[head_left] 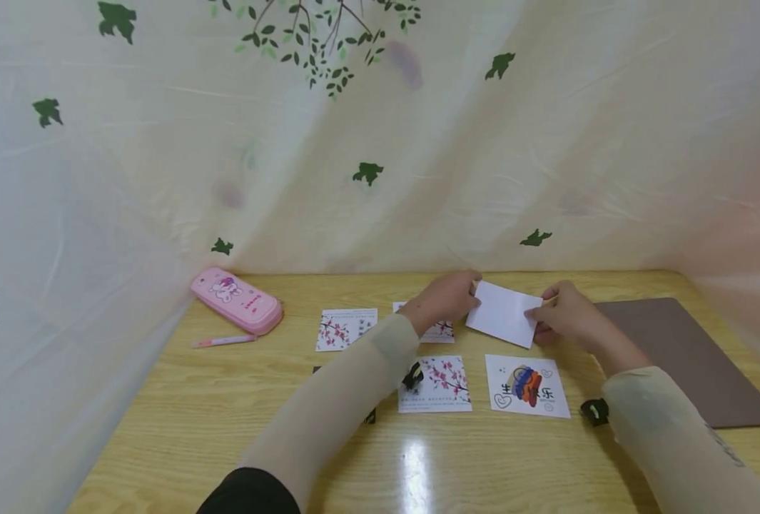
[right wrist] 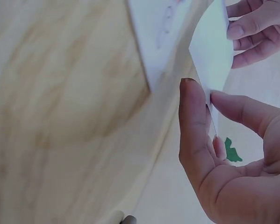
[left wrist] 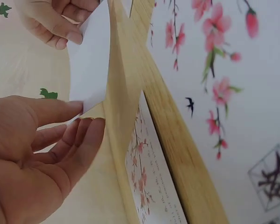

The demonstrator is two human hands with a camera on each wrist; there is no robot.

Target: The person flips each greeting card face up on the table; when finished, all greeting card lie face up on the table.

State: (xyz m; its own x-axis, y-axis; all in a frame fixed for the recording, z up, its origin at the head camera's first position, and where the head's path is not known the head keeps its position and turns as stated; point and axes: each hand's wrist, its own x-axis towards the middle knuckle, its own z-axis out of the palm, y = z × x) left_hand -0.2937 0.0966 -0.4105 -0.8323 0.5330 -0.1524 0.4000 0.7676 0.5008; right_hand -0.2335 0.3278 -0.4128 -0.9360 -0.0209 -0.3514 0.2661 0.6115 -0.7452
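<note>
A white card, its blank side toward me, is held above the back right part of the table. My left hand pinches its left edge between thumb and fingers. At the opposite edge, my right hand pinches it the same way. Both wrist views show the card spanning the two hands, slightly bowed. Below it on the table lies a card with a colourful drawing and characters. A blossom card lies to its left, and another blossom card is partly covered by my left hand.
A third blossom card lies farther left. Dark-edged material shows from under my left forearm. A pink pencil case and a pink pen lie at the back left. The grey-brown flat board is at the right, under my right forearm.
</note>
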